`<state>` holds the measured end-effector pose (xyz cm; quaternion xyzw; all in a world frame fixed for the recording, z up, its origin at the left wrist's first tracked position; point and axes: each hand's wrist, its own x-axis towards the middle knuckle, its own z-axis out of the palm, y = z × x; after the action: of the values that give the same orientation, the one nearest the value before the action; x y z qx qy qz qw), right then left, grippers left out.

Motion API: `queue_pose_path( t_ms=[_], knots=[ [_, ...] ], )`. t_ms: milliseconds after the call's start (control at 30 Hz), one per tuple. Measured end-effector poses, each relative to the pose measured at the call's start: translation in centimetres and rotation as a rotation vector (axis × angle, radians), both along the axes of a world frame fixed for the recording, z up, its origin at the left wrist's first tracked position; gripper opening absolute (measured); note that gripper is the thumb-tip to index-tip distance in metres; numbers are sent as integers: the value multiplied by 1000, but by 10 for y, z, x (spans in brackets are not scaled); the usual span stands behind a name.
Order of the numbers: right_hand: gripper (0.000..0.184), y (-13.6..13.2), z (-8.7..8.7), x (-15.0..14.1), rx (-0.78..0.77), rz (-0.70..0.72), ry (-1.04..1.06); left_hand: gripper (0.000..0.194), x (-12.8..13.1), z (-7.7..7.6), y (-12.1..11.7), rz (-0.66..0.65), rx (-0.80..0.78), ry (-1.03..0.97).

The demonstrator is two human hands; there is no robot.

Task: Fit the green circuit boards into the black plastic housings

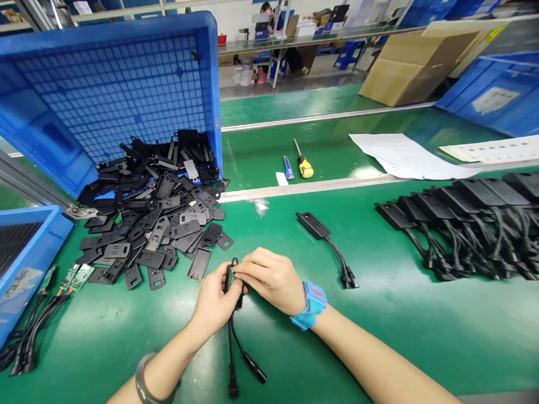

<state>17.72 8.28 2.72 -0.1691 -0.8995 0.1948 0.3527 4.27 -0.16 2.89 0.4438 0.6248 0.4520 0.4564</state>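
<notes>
My left hand [215, 301] and my right hand [270, 278] meet over the green table [394, 340], both closed on a small circuit board in a black shell [231, 277]. Two black cables [241, 360] hang from that piece toward me and end in plugs. A pile of black plastic shells [153, 220] lies just left of and beyond my hands. One closed black unit with cables [325, 238] lies alone to the right of my hands.
A tipped blue crate [110, 90] spills the shells. A row of finished cabled units [473, 221] fills the right. Bare boards with cables [40, 310] lie at left beside a blue bin [15, 263]. A screwdriver [302, 161], a blue tool and papers [402, 156] lie beyond.
</notes>
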Motion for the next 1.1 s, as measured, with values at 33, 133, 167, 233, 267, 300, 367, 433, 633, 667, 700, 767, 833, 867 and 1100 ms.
queue_pose_path(
  t_ms=[33, 133, 167, 233, 267, 300, 367, 433, 633, 667, 700, 767, 833, 867, 1100],
  knots=[
    [18, 0, 0, 0, -7, 1, 8, 14, 0, 0, 0, 1, 0, 9],
    [17, 1, 0, 1, -19, 6, 24, 14, -1, 0, -1, -6, 0, 52],
    [17, 1, 0, 1, -21, 9, 19, 14, -1, 1, -1, -12, -3, 74],
    [18, 3, 1, 1, -14, 16, -14, 14, -1, 3, -1, -32, -15, 131],
    [19, 3, 1, 0, 5, 22, -42, 14, -1, 4, -1, -43, -21, 163],
    [20, 4, 1, 0, 38, 26, -77, 13, -1, 5, -1, -53, -25, 195],
    [22, 3, 1, -2, 122, 22, -159, 10, -2, 6, -1, -65, -29, 241],
    [24, 2, 2, -3, 166, 19, -233, 8, -3, 4, 0, -65, -43, 224],
    [14, 35, 6, -3, -135, -72, -371, 33, -8, 0, 2, 51, -141, -200],
    [14, 49, 6, -3, -134, -164, -430, 38, -8, 1, 3, 70, -133, -256],
    [14, 64, 6, -4, -113, -267, -492, 42, -8, 3, 2, 80, -120, -298],
    [16, 94, 6, -8, -79, -417, -571, 48, -8, 7, 1, 87, -91, -348],
    [18, 114, 6, -15, -66, -481, -600, 50, -9, 9, -1, 85, -66, -367],
    [19, 119, 7, -19, -58, -487, -605, 50, -9, 9, -2, 83, -58, -376],
    [35, 89, 15, -67, 5, 159, -463, 50, -11, 5, -3, 65, -39, -471]
  ],
)
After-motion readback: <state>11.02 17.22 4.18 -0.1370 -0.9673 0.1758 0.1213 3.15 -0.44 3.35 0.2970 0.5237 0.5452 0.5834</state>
